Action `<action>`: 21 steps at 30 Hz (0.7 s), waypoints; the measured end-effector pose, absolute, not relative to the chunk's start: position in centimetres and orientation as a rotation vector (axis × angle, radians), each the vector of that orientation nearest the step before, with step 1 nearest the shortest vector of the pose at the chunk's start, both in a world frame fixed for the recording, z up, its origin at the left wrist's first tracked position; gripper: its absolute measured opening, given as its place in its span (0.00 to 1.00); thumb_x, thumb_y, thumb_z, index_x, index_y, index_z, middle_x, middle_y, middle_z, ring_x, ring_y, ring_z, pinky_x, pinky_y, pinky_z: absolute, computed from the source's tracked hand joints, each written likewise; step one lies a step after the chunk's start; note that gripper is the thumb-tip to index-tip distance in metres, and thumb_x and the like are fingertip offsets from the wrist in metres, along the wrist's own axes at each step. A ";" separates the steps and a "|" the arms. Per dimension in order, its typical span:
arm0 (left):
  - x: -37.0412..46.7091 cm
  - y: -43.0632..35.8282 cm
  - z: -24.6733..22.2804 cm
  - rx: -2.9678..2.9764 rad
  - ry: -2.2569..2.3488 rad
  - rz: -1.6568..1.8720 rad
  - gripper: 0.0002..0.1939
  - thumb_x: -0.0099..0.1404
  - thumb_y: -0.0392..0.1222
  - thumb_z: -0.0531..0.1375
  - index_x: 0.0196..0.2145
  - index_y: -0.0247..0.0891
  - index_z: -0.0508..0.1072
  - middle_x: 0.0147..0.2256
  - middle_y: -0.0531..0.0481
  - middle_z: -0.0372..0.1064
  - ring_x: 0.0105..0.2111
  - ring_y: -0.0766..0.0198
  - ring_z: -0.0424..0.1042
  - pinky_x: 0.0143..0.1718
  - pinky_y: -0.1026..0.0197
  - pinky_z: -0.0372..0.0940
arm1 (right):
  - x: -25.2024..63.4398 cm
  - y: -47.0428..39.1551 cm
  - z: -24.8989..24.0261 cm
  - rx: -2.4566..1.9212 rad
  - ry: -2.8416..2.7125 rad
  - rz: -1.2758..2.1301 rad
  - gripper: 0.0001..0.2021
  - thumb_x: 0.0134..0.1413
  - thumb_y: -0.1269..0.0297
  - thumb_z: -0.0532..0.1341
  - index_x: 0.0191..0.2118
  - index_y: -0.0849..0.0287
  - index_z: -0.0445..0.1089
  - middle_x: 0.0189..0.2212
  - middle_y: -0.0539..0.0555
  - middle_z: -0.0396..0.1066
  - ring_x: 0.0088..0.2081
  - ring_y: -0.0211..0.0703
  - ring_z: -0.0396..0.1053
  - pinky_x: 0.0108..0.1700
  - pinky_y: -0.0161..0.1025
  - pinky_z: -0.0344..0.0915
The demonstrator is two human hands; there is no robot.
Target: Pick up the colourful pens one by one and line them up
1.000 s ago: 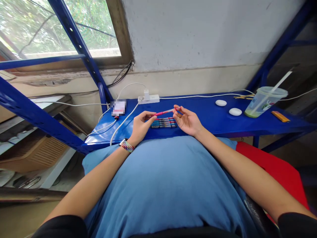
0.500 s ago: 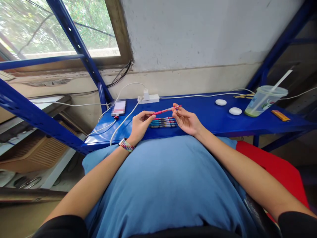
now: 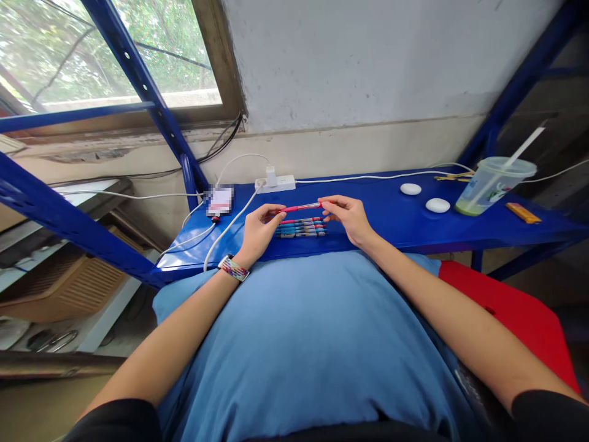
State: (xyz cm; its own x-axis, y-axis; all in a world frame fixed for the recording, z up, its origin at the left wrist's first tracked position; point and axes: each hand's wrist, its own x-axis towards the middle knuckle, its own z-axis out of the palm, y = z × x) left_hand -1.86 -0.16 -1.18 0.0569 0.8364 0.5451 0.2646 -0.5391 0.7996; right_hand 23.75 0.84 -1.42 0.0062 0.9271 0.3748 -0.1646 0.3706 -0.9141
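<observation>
A pink pen [image 3: 301, 208] with a clear middle is held level above the blue shelf [image 3: 368, 215]. My left hand [image 3: 260, 230] pinches its left end between thumb and fingers. The other end is gripped by the fingertips of my right hand [image 3: 347, 216]. Just below and nearer to me lies a row of several pens [image 3: 301, 228], pink and blue with clear barrels, side by side on the shelf.
Behind my hands are a white power strip [image 3: 281, 183] and cables. Two white oval objects [image 3: 437, 205], a plastic cup with a straw [image 3: 488, 187] and an orange packet [image 3: 523, 213] are at the right. A blue cushion [image 3: 313, 331] lies under my arms.
The fingers of my right hand have closed further around the right end of the pink pen, and that end has come down a little. My left hand has hardly moved.
</observation>
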 end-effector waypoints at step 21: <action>-3.2 2.8 -1.9 2.020 1.454 1.129 0.11 0.69 0.38 0.63 0.43 0.41 0.86 0.42 0.46 0.85 0.43 0.52 0.81 0.52 0.50 0.73 | 23.3 3.2 -3.3 -1.305 -1.904 0.312 0.17 0.66 0.77 0.61 0.47 0.56 0.87 0.48 0.56 0.85 0.53 0.56 0.81 0.61 0.52 0.73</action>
